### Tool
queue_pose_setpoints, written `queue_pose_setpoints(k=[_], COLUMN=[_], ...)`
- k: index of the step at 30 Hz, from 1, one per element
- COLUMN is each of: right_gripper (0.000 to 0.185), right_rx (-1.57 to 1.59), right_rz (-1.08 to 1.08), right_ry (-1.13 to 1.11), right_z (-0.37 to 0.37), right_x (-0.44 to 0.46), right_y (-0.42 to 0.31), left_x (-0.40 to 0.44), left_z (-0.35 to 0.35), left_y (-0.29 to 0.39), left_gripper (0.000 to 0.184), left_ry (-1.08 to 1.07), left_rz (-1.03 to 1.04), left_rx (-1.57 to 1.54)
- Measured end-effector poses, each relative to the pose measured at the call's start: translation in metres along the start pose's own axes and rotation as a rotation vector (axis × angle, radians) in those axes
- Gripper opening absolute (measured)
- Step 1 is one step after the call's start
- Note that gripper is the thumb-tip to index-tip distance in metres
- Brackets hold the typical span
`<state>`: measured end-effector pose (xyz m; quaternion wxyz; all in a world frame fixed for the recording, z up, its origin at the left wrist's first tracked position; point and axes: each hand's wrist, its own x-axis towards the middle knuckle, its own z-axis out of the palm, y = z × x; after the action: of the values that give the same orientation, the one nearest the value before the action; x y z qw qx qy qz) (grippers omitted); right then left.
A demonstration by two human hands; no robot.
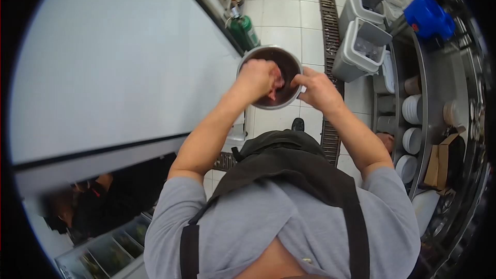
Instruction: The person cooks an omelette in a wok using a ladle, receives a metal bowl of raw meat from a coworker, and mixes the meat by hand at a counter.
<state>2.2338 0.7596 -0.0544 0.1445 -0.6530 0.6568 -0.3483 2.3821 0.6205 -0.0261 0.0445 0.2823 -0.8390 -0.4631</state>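
Note:
In front of me is a round metal pot, its mouth tipped toward me. My left hand reaches inside it, fingers closed on a piece of raw red meat that hangs below them. My right hand grips the pot's right rim, thumb over the edge and the other fingers outside, partly hidden. The bottom of the pot is dark, and I cannot make out what else lies in it.
A large white panel fills the left. Green bottles stand beyond the pot. On the right are grey bins, a blue container and stacked plates on steel shelving. A floor drain grate runs ahead. Another person is at lower left.

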Motion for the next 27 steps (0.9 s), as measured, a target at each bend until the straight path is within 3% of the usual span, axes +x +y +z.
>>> queue_pose_setpoints(k=[2, 4, 7, 11, 16, 18, 23, 25, 27], right_gripper=[0.026, 0.026, 0.024, 0.019, 0.021, 0.022, 0.023, 0.022, 0.021], right_rx=[-0.053, -0.124, -0.123, -0.134, -0.115, -0.111, -0.167, -0.141, -0.136], right_rz=[0.051, 0.08, 0.159, 0.22, 0.271, 0.25, 0.271, 0.273, 0.308], right_ry=[0.039, 0.06, 0.013, -0.008, -0.015, 0.008, 0.142, 0.239, 0.28], right_z=[-0.036, -0.072, -0.096, -0.114, -0.139, -0.15, -0.211, -0.231, -0.245], right_x=[0.002, 0.004, 0.024, 0.062, 0.142, 0.18, 0.258, 0.277, 0.294], right_y=[0.028, 0.053, 0.083, 0.139, 0.226, 0.261, 0.34, 0.371, 0.404], left_x=[0.056, 0.09, 0.142, 0.214, 0.316, 0.381, 0.525, 0.578, 0.623], left_z=[-0.001, 0.002, 0.001, -0.004, -0.025, -0.009, -0.017, -0.039, -0.06], left_y=[0.009, 0.046, 0.059, 0.049, 0.054, 0.031, 0.053, 0.066, 0.085], left_gripper=[0.014, 0.017, 0.02, 0.026, 0.019, 0.013, 0.01, 0.011, 0.012], left_ry=[0.129, 0.077, 0.076, -0.133, 0.084, 0.013, -0.081, -0.355, -0.315], left_rz=[0.231, 0.17, 0.239, 0.231, 0.292, 0.622, 0.594, 0.684, 0.611], left_rx=[-0.002, -0.197, 0.095, 0.066, 0.304, 0.466, 0.643, 0.363, 0.383])
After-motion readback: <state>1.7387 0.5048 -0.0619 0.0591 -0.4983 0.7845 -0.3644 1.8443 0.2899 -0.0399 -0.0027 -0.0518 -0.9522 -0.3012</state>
